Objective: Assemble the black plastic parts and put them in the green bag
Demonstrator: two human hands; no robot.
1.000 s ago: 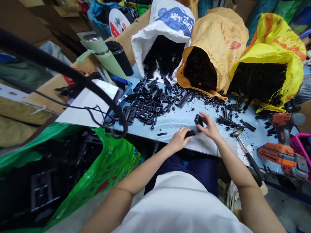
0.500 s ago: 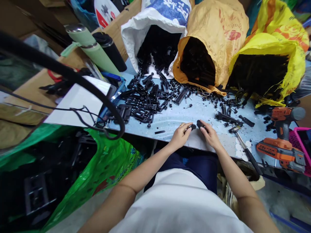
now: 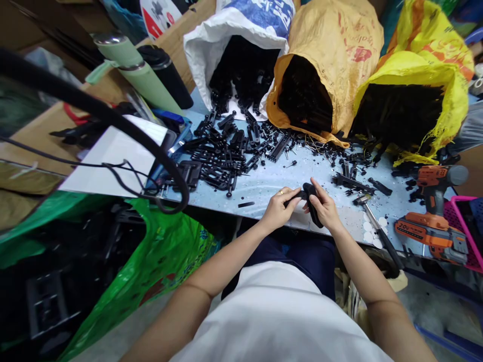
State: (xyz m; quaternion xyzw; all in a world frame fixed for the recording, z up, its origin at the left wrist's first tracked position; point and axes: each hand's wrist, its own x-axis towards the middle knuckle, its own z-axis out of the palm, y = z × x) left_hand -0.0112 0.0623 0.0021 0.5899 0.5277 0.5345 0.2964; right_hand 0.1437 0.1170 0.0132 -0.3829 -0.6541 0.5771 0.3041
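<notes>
Near the front edge of the blue tabletop (image 3: 264, 193), my left hand (image 3: 281, 207) is closed on a small black plastic part (image 3: 301, 194), mostly covered by the fingers. My right hand (image 3: 325, 208) grips a longer flat black plastic part (image 3: 314, 213), held tilted with its lower end pointing toward me. The two parts touch or overlap between my fingertips; how they join I cannot tell. A thin black strip (image 3: 246, 204) lies on the table left of my left hand.
Black parts (image 3: 221, 163) are heaped left of centre. White (image 3: 196, 55), orange (image 3: 347, 60) and yellow (image 3: 458, 100) sacks stand open behind. A hammer (image 3: 379, 226) and an orange cordless drill (image 3: 432, 226) lie right. A black cable (image 3: 132, 130) arcs across the left.
My hands have come together, and the two black parts now meet. The right-hand part has turned, showing its long flat side. The view has shifted slightly.
</notes>
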